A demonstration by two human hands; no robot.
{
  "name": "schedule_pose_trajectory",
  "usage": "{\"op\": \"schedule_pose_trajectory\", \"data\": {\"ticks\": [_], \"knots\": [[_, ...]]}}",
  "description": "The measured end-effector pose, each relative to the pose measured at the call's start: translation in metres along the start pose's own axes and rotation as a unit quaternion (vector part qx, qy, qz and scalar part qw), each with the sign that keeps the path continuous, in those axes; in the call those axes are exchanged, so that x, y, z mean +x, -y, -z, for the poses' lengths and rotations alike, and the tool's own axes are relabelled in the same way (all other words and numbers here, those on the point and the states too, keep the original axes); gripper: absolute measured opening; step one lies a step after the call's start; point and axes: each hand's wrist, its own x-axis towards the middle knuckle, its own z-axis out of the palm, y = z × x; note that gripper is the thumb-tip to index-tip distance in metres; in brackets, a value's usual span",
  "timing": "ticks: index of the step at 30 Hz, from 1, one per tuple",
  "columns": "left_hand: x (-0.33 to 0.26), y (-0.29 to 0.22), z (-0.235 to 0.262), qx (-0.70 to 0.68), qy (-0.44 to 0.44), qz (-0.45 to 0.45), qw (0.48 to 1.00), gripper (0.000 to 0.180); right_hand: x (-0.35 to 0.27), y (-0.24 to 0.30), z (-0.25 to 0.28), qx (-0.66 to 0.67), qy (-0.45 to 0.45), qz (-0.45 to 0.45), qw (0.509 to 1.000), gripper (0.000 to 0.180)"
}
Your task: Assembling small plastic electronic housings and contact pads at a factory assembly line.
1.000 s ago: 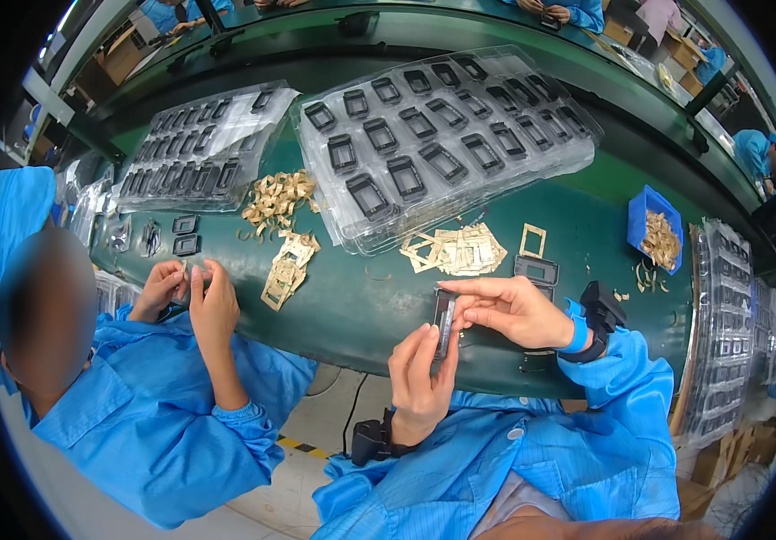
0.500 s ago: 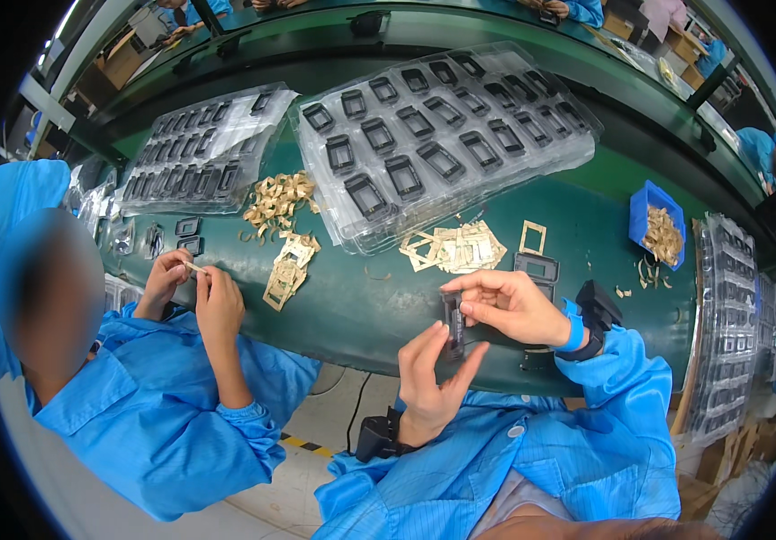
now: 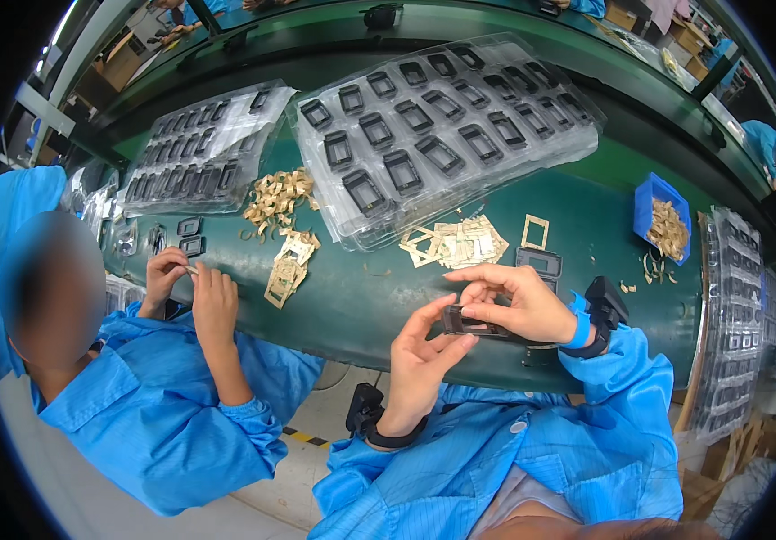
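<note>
- The left hand (image 3: 417, 355), partly closed, pinches one end of a black frame (image 3: 454, 320) between thumb and fingers.
- The right hand (image 3: 523, 310) grips the frame's other side with bent fingers (they hide part of it), above the green surface (image 3: 379, 310).
- Just beyond the right hand lie a dark rectangular piece (image 3: 539, 262) and a tan frame (image 3: 536, 219).
- Left of these spreads a tan pile (image 3: 464, 245); rightward stands a blue bin (image 3: 644, 211).
- Farther back, a clear tray (image 3: 496, 184) carries black pieces (image 3: 401, 171).

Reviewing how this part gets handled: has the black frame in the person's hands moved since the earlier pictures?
Yes. Against the near edge of the green table, the black frame has turned from pointing across it to lying roughly along it.
</note>
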Motion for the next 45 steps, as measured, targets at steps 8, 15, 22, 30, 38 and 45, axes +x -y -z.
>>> {"op": "schedule_pose_trajectory", "data": {"ticks": [8,15,22,30,38,45], "knots": [[0.001,-0.003,0.003,-0.048,0.027,-0.005,0.998,0.056,-0.005,0.010,0.008,0.101,0.010,-0.030,0.994,0.044],[0.000,-0.004,0.000,-0.084,0.025,0.002,0.996,0.058,-0.008,0.020,0.012,0.045,0.014,-0.038,0.998,0.033],[-0.003,-0.002,-0.001,-0.025,0.003,-0.032,0.999,0.056,-0.009,0.021,0.008,-0.167,-0.002,0.091,0.982,0.033],[-0.005,0.001,0.002,-0.017,0.005,-0.034,0.999,0.057,-0.011,0.020,0.005,-0.228,0.007,0.111,0.967,0.039],[-0.004,0.001,0.000,-0.019,0.002,-0.030,0.999,0.057,-0.011,0.014,0.007,-0.236,0.005,0.125,0.964,0.043],[-0.001,-0.002,0.004,-0.028,0.017,-0.040,0.999,0.057,-0.007,0.022,0.004,-0.166,-0.032,0.075,0.983,0.037]]}}
